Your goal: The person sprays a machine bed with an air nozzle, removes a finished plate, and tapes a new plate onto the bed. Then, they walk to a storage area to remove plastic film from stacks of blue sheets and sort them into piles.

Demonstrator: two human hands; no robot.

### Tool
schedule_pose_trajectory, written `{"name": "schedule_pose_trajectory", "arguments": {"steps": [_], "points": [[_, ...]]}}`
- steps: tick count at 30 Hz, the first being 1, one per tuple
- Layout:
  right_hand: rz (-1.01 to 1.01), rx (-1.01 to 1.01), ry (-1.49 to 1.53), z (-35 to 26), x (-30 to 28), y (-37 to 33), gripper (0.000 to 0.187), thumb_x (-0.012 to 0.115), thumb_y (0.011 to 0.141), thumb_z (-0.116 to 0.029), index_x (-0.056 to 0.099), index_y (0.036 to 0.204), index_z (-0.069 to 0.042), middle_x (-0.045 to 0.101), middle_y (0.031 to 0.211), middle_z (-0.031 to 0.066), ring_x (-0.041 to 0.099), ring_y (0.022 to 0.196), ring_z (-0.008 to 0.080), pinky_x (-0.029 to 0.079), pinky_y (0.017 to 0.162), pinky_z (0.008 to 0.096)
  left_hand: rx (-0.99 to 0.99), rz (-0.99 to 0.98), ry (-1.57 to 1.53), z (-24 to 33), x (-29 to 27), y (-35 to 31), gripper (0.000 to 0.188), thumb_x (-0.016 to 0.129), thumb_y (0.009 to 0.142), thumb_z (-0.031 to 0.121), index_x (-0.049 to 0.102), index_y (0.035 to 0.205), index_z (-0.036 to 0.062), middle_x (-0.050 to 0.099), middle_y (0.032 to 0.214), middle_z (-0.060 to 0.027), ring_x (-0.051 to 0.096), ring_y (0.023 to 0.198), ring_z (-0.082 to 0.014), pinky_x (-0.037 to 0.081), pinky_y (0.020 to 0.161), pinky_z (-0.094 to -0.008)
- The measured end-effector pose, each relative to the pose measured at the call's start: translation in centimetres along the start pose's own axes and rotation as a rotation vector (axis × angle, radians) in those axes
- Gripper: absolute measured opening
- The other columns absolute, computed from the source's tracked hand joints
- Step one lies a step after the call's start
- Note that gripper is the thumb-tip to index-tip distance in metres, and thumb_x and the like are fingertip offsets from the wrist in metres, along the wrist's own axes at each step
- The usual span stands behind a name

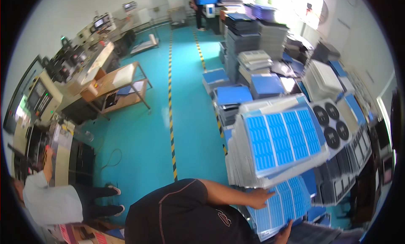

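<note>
A flat panel (pixel 282 206) with rows of light-blue shapes between pale strips is tilted in front of me at the lower right. My left hand (pixel 260 198) is closed at its upper left edge, with a finger lying over the blue surface. At the near edge my right hand (pixel 284 233) grips the panel, thumb on top and the other fingers mostly hidden. Just beyond lies a similar blue-patterned panel (pixel 283 138), on top of a tall stack of pale sheets (pixel 238 164).
More stacks with blue tops (pixel 233 95) line the right side, near a white board with black discs (pixel 332 125). A wooden table (pixel 112 86) and machines (pixel 40 96) stand at left. A co-worker (pixel 57 199) reaches toward a machine; another person (pixel 199 12) is far back.
</note>
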State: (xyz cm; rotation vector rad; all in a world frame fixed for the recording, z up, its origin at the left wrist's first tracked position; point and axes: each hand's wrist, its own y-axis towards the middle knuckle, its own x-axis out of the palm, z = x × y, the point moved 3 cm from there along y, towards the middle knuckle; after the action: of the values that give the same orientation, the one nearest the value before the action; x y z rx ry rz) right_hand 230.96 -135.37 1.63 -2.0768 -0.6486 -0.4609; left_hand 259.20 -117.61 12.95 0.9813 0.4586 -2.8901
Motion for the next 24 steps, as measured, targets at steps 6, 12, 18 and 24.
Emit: {"name": "schedule_pose_trajectory", "arguments": {"steps": [6, 12, 18, 24], "points": [[0.152, -0.013, 0.104, 0.4, 0.9, -0.4, 0.061, 0.065, 0.093, -0.038, 0.048, 0.139, -0.002, 0.057, 0.136, 0.0178, 0.055, 0.124, 0.0340, 0.043, 0.107, 0.0488, -0.004, 0.195, 0.128, -1.7, 0.1, 3.2, 0.075, 0.074, 0.077, 0.030, 0.045, 0.139, -0.0004, 0.043, 0.139, -0.0328, 0.042, 0.129, -0.0488, 0.036, 0.109, -0.0530], [0.095, -0.119, 0.107, -1.5, 6.1, -1.8, 0.072, 0.081, 0.080, -0.028, 0.046, 0.140, -0.007, 0.059, 0.132, 0.0127, 0.057, 0.119, 0.0333, 0.047, 0.101, 0.0532, 0.003, 0.040, 0.269, -1.9, 2.4, 2.9, 0.095, 0.074, 0.081, 0.044, 0.027, 0.153, 0.0036, 0.018, 0.156, -0.0339, 0.017, 0.146, -0.0505, 0.022, 0.118, -0.0552], [0.082, -0.062, 0.068, -2.2, 6.6, -3.1, 0.071, 0.079, 0.078, -0.015, 0.044, 0.139, -0.005, 0.059, 0.129, 0.0164, 0.060, 0.116, 0.0334, 0.050, 0.097, 0.0511, -0.047, 0.011, 0.341, -0.5, 3.4, 3.1, 0.097, 0.075, 0.080, 0.044, 0.026, 0.154, 0.0058, 0.017, 0.157, -0.0326, 0.015, 0.146, -0.0508, 0.023, 0.117, -0.0545], [0.048, -0.094, 0.077, -2.1, 5.6, -2.0, 0.066, 0.077, 0.079, -0.011, 0.047, 0.137, -0.005, 0.061, 0.125, 0.0162, 0.062, 0.111, 0.0318, 0.051, 0.095, 0.0481, -0.030, 0.069, 0.392, 0.3, 2.2, 3.4, 0.093, 0.075, 0.079, 0.045, 0.032, 0.152, 0.0054, 0.028, 0.154, -0.0324, 0.027, 0.142, -0.0510, 0.027, 0.114, -0.0556]]}}
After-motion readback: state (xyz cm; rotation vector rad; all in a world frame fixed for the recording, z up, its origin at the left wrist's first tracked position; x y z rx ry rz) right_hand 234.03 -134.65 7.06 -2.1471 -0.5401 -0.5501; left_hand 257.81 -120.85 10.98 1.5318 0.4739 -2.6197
